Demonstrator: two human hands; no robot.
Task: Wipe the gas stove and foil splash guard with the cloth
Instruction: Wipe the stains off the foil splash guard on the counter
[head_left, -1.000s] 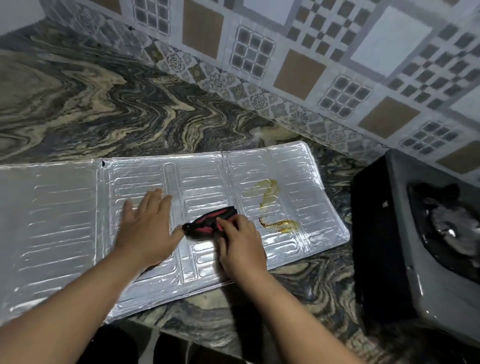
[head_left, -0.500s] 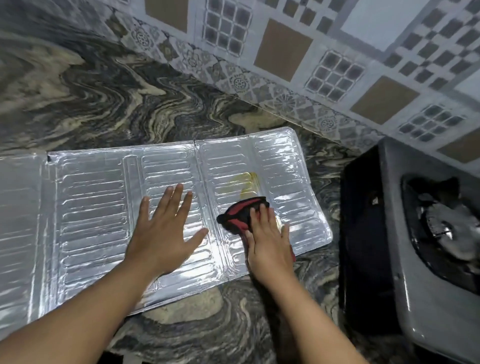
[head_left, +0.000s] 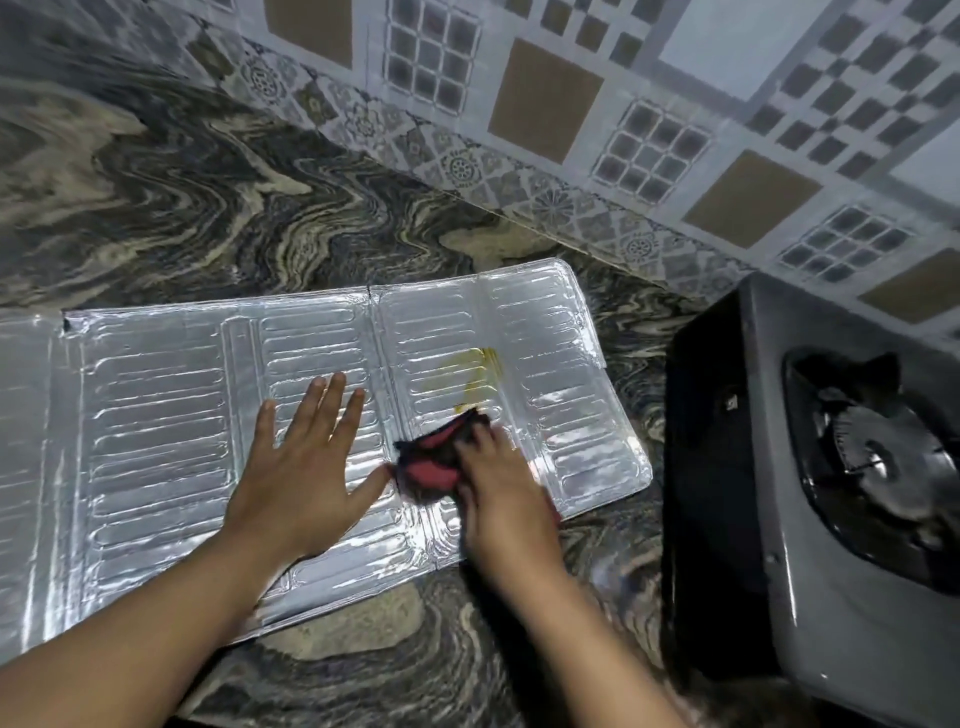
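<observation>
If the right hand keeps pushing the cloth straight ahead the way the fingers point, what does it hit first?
Most likely the yellowish greasy smear on the foil splash guard. The right hand presses the red and black cloth flat, fingers aimed away and slightly left, and the smear lies just beyond the cloth's far edge.

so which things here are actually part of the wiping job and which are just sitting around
Part of the job:
- red and black cloth, pressed under the right hand
- foil splash guard, lying flat, steadied by the left hand
- yellowish greasy smear on the guard
- gas stove at right, not touched now

Just there:
- marbled countertop
- tiled wall
</observation>
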